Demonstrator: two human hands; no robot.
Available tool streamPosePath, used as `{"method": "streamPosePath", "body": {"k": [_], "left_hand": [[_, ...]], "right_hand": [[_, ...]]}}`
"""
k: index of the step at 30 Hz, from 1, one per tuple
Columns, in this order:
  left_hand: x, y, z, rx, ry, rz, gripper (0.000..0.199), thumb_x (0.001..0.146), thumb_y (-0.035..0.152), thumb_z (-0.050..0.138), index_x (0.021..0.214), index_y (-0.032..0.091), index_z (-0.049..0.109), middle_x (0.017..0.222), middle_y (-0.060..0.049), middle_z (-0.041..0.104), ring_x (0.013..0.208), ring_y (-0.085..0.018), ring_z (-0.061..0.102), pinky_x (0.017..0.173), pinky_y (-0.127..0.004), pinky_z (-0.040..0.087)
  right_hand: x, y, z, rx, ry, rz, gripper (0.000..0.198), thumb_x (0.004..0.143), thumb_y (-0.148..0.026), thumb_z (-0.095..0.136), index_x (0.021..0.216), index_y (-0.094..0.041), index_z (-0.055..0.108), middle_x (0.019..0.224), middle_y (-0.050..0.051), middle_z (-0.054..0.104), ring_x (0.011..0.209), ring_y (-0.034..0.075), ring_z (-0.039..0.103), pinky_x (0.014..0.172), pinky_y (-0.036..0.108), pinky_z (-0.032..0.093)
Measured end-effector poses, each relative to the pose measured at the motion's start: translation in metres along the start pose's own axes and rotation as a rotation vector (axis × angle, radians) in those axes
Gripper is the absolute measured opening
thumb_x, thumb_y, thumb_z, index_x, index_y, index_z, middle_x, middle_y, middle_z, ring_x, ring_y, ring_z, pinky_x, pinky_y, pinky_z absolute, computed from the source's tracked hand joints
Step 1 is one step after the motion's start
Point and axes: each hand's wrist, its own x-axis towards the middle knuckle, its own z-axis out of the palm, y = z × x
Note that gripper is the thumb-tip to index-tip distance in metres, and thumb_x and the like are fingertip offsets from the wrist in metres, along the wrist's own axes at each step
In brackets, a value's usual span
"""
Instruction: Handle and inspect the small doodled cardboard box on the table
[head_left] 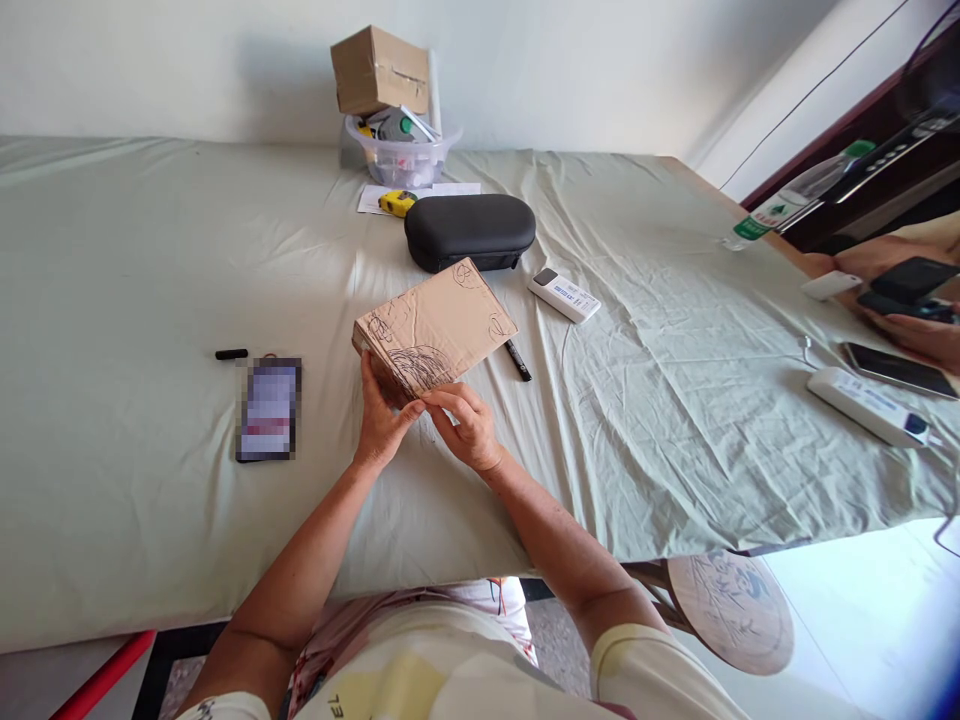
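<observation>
A brown cardboard box (457, 320) with black scribbles on its top is tilted above the cloth in front of me. My left hand (382, 425) is closed around its near left end, thumb along the front edge. At the near corner, the fingers of my right hand (466, 425) are pinched together against the box edge; exactly what they grip there is partly hidden. A black marker (518, 361) lies uncapped beside the box, partly covered by it. Its black cap (231, 354) appears to be the small piece lying left, above a phone (268, 410) with a blurred screen.
Behind the box are a black zip case (470, 230), a yellow tape measure (397, 203) and a plastic basket (405, 160) topped by another carton (381, 70). White devices (564, 295) and a bottle (795, 200) stand rightward. Another person's hands (915, 260) hold a dark device.
</observation>
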Motion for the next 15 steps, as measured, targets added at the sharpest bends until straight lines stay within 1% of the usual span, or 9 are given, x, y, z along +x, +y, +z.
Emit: {"method": "streamPosePath", "body": {"k": [2,6,12,15], "left_hand": [[0.0,0.0,-0.001,0.005,-0.016,-0.007,0.129,0.073,0.071,0.088,0.17,0.036,0.012,0.172,-0.018,0.036,0.154,-0.033,0.05,0.119,-0.048,0.053],[0.001,0.002,-0.003,0.022,-0.045,-0.037,0.13,0.074,0.065,0.091,0.17,0.039,0.008,0.174,-0.016,0.033,0.155,-0.033,0.048,0.122,-0.049,0.05],[0.002,0.01,-0.004,0.077,-0.021,-0.093,0.126,0.075,0.065,0.09,0.17,0.038,0.012,0.171,-0.017,0.038,0.148,-0.033,0.057,0.116,-0.048,0.057],[0.002,0.013,-0.003,0.078,-0.02,-0.096,0.122,0.077,0.064,0.089,0.169,0.039,0.013,0.171,-0.015,0.039,0.144,-0.032,0.06,0.117,-0.049,0.056]], "right_hand": [[-0.001,0.0,-0.001,0.011,-0.031,0.032,0.025,0.103,-0.012,0.06,0.122,-0.026,0.068,0.104,0.005,0.079,0.093,0.015,0.079,0.082,0.029,0.069],[-0.002,0.001,-0.003,0.027,-0.051,0.051,0.025,0.103,-0.013,0.059,0.122,-0.026,0.069,0.104,0.005,0.078,0.093,0.015,0.079,0.082,0.029,0.068],[-0.001,0.002,-0.002,0.017,-0.075,0.029,0.028,0.105,-0.012,0.056,0.126,-0.026,0.068,0.109,0.007,0.078,0.097,0.015,0.079,0.084,0.03,0.069],[0.0,0.005,-0.002,0.002,-0.032,-0.018,0.03,0.103,-0.009,0.059,0.126,-0.026,0.069,0.111,0.007,0.076,0.097,0.015,0.078,0.083,0.028,0.068]]}}
